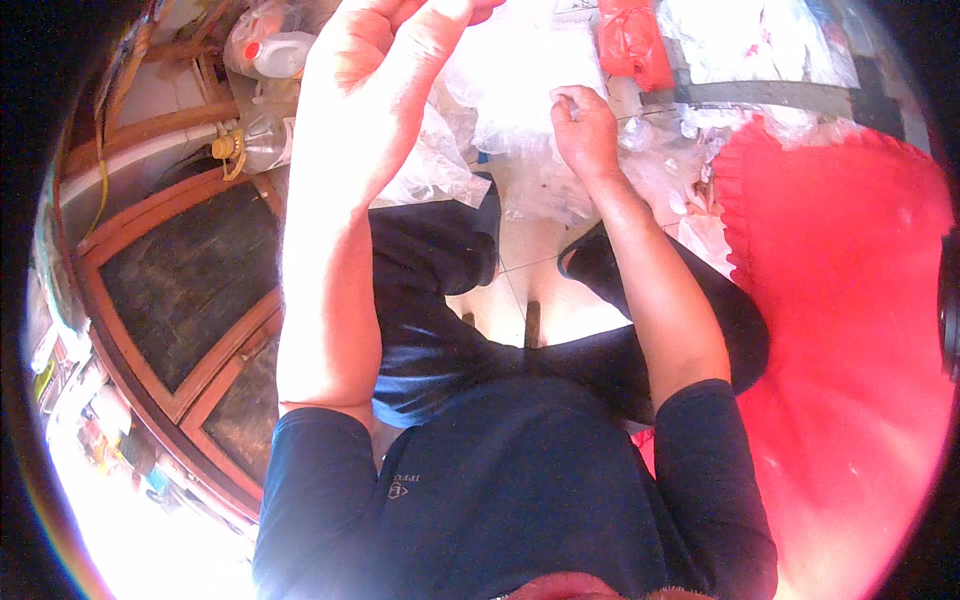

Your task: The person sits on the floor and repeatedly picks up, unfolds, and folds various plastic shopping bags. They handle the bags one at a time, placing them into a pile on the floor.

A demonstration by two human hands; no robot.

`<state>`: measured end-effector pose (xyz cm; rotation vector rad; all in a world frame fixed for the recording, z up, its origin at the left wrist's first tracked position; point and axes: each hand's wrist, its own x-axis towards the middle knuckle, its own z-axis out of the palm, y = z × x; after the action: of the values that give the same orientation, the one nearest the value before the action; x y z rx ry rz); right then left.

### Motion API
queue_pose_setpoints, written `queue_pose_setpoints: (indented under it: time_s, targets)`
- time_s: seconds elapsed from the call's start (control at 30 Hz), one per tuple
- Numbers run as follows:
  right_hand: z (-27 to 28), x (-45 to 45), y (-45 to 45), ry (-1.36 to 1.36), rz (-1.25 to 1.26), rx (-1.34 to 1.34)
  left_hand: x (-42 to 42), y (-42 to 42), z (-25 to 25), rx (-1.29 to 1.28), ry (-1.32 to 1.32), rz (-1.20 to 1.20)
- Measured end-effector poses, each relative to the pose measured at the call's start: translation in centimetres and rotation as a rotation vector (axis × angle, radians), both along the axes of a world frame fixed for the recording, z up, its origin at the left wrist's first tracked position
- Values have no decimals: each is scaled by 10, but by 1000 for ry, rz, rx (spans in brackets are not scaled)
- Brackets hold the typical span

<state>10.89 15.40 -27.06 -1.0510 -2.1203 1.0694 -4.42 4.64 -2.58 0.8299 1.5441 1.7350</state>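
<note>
My left hand [397, 60] is raised close to the camera at the top, brightly lit, its fingertips partly cut off by the frame edge. Whether it grips anything is hidden. Lower and to the right, my right hand [589, 131] has its fingers curled, at the edge of an overexposed pile of clear and white plastic bags [540, 172]. Glare hides whether thin plastic lies in its grasp. A white crumpled plastic bag [442, 169] lies beside my left wrist, over my dark-trousered knee.
Left stands a wooden cabinet [169, 195] with dark panels. Near it are a clear bottle with a yellow cap [225, 146] and a white jug [285, 55] with a red cap. A red plastic bag [634, 45] lies top right. Red ruffled cloth [840, 262] spreads along my right side.
</note>
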Motion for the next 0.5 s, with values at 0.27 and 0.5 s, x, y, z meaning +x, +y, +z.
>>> queue_pose_setpoints:
  time_s: [0.27,0.5]
  targets:
    - [-49,80,4,-260,-68,-173,6,-5,-2,5,5,-31]
    - [-79,108,11,-590,8,-151,6,-6,-4,-33,65,-53]
